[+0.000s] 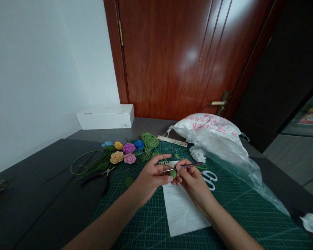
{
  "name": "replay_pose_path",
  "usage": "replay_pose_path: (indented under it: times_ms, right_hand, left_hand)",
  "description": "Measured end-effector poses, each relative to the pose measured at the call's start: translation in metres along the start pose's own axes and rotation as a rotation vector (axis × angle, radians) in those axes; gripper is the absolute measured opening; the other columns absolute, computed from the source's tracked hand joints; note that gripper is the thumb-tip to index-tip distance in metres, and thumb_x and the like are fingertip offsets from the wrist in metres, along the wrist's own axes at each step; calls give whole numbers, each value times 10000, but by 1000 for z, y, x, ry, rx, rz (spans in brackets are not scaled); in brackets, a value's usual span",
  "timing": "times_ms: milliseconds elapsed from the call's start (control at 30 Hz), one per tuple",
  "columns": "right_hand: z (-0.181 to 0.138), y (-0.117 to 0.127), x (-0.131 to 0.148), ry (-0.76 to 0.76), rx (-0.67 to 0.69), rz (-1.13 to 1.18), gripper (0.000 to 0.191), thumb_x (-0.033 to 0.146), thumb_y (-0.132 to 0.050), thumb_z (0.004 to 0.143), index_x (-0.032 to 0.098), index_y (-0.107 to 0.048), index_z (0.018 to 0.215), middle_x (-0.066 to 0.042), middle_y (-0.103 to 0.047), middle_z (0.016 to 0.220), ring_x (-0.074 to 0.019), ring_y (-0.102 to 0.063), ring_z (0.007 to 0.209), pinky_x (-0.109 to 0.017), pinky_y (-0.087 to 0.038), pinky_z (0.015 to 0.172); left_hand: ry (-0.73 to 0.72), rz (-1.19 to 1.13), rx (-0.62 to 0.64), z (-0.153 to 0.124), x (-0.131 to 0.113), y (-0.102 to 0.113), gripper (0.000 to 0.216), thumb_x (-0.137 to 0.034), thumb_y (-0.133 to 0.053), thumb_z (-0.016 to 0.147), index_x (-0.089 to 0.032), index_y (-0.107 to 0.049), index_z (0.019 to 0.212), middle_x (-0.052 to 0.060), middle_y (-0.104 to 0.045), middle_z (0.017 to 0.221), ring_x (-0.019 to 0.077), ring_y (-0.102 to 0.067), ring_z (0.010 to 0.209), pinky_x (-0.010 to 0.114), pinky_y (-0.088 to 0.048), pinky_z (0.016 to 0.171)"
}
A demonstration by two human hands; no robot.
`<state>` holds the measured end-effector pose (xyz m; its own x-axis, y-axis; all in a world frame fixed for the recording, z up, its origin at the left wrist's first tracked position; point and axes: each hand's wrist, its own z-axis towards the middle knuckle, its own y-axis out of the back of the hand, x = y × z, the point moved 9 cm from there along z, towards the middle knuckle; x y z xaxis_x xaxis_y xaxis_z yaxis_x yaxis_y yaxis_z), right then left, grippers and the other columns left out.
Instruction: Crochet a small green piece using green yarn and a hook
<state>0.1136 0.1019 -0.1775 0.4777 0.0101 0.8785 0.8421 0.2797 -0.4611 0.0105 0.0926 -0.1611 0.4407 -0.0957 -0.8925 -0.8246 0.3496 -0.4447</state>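
Observation:
Both hands meet over a white paper sheet (184, 208) on a green cutting mat (143, 222). My right hand (190, 177) grips a crochet hook (189, 165) with a dark purplish handle, its metal tip pointing left. A small green crochet piece (173, 173) sits at the hook's tip, pinched between the fingertips of both hands. My left hand (153, 172) has its index finger raised, with green yarn (163, 163) running over it, while thumb and lower fingers close on the crochet piece. Exactly which fingers bear the piece is partly hidden.
Crocheted flowers (129, 148), a green yarn skein (149, 140) and pliers (106, 172) lie to the left. White scissors (210, 177), white stuffing (197, 154) and a plastic bag (211, 126) are on the right. A wooden ruler (172, 140) and white box (105, 117) stand farther back.

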Motion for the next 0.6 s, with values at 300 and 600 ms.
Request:
replay_pose_path:
  times_ms: [300, 600]
  right_hand:
    - [1, 4, -7, -30, -17, 44, 358, 483, -840, 768, 192, -631, 787, 73, -556, 508, -95, -540, 489, -243, -423, 553]
    - [1, 5, -9, -39, -27, 88, 347, 464, -842, 768, 191, -628, 771, 75, -530, 521, -91, -506, 502, -252, -434, 575]
  left_hand:
    - [4, 28, -46, -1, 3, 4, 750, -64, -844, 698, -144, -461, 1338, 52, -771, 860, 223, -733, 737, 393, -544, 745]
    - [-5, 8, -42, -2, 0, 0, 718, -91, -857, 692, -142, -470, 1295, 48, -773, 843, 220, -744, 725, 395, -576, 752]
